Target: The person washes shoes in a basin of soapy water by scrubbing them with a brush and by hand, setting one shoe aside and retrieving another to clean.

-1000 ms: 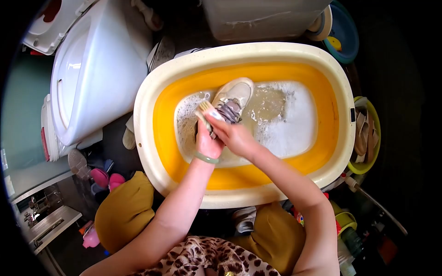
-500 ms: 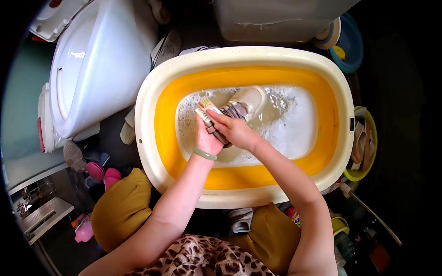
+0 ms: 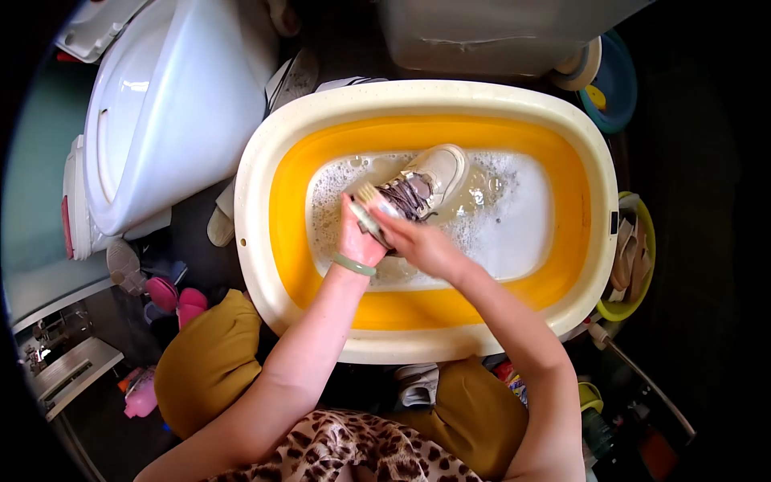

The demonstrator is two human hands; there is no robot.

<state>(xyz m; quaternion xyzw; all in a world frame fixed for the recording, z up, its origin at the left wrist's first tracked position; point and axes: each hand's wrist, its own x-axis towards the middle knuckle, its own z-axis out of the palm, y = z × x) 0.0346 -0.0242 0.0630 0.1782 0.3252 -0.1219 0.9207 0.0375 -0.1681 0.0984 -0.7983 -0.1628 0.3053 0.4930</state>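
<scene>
A pale sneaker (image 3: 442, 166) with dark laces lies tilted in soapy water inside a yellow basin (image 3: 570, 233) with a cream rim. Its toe points up and to the right. My left hand (image 3: 361, 237), with a green bangle at the wrist, is closed around the heel end, which is mostly hidden. In my right hand (image 3: 426, 245) is a scrub brush (image 3: 369, 195) with pale bristles, held against the shoe's collar beside my left fingers. Motion blurs the brush and the right fingers.
A white toilet-like fixture (image 3: 161, 120) stands at the left. Right of the basin, a green tub (image 3: 646, 281) holds shoes; a blue basin (image 3: 618, 88) sits at the upper right. A grey container (image 3: 498, 36) borders the far side. Pink slippers (image 3: 181, 301) lie at lower left.
My right hand has moved slightly right and down with the brush. The sneaker has turned a little, so more of its laces show. My left hand keeps its hold.
</scene>
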